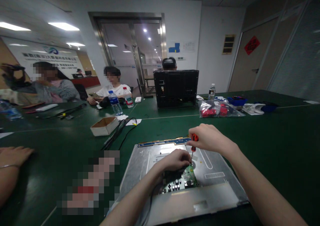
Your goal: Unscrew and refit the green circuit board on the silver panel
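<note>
Head view: right hand [208, 140] is gripping a red-handled screwdriver [193, 143], fingers closed round the handle, its tip pointing down at the green circuit board [183, 180]. Left hand [175, 161] is resting curled on the board's far edge. Board is lying on a metal panel [220, 186] on the near green table [275, 136]. A cardboard box [104, 125] is sitting far left.

Red-handled screwdriver [193, 142] upright, tip on green circuit board [183, 181] atop flat metal panel [215, 186].
</note>
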The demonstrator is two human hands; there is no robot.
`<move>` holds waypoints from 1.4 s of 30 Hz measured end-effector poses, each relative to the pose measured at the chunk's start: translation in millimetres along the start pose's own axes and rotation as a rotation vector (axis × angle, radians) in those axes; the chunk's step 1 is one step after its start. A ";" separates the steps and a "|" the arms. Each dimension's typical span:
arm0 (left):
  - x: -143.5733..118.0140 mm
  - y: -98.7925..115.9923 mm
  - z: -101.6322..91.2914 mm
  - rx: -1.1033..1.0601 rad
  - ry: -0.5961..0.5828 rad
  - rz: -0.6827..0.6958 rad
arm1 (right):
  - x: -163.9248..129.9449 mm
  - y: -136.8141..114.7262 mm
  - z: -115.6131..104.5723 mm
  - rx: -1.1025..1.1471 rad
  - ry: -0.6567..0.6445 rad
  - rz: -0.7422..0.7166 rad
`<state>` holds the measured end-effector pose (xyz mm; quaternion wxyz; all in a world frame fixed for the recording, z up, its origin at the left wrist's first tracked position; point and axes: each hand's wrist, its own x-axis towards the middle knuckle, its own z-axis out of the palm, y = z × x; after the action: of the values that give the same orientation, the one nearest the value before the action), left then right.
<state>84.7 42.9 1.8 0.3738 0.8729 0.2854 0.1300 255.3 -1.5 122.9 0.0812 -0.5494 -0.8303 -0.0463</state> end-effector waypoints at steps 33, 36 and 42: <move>1.0 -0.6 -0.1 -0.012 -0.010 -0.002 | -1.7 -7.6 -3.7 -0.006 -0.070 0.009; 1.2 -0.8 -0.2 -0.017 -0.006 -0.005 | -0.2 -8.8 -4.4 -0.037 -0.073 0.022; 0.9 -2.3 0.0 -0.027 -0.005 -0.002 | -1.3 -7.8 -4.9 -0.030 -0.073 0.015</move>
<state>84.5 44.7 0.1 0.3865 0.8679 0.2833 0.1311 249.0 -6.5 127.5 0.0431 -0.5581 -0.8278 -0.0379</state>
